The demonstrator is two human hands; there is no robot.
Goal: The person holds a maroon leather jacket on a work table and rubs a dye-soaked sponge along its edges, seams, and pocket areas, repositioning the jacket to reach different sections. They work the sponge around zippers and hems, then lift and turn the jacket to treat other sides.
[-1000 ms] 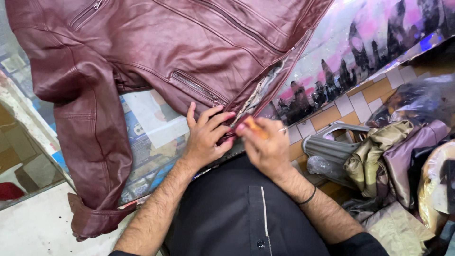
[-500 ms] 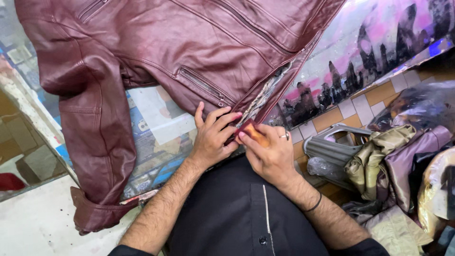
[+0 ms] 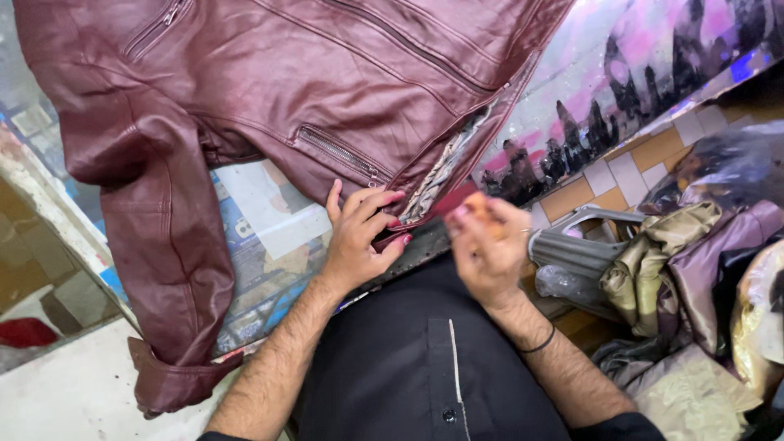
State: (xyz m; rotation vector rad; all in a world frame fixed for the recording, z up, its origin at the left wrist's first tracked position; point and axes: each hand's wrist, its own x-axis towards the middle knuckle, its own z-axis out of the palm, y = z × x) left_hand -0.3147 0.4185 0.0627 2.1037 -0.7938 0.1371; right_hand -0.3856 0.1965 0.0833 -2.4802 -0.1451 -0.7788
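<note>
We saw the left hand [image 3: 359, 241] with its grip closed on the lower front edge of the maroon leather jacket [image 3: 269, 90], fingertips pinching the hem just beside the torn opening where pale lining [image 3: 441, 167] showed through. The right hand [image 3: 488, 253] hovered just to the right of that same corner, its fingers curled in around something small and orange-pink; it was blurred, so we could not tell what it held or how firmly the grip was shut. A dark band [image 3: 539, 343] circled the right wrist.

The jacket lay spread flat on the bench [image 3: 269, 237], its body stretching up and away from the hands. A zipped pocket [image 3: 339, 151] sat on the jacket just above the left hand, and a long sleeve [image 3: 163, 245] ran down the jacket's left side, its cuff [image 3: 175, 384] hanging over the bench's near edge. Under the jacket, the bench was covered with printed paper in blue and white.

To the right of the jacket we noted a printed sheet [image 3: 637, 90] in pink and purple with dark shapes. Below that, well right of the jacket's torn corner, stood a grey metal piece [image 3: 584, 245], and beside it a heap of olive and mauve fabric [image 3: 694, 253]. The person's black shirt [image 3: 408, 367] filled the foreground below the jacket.
</note>
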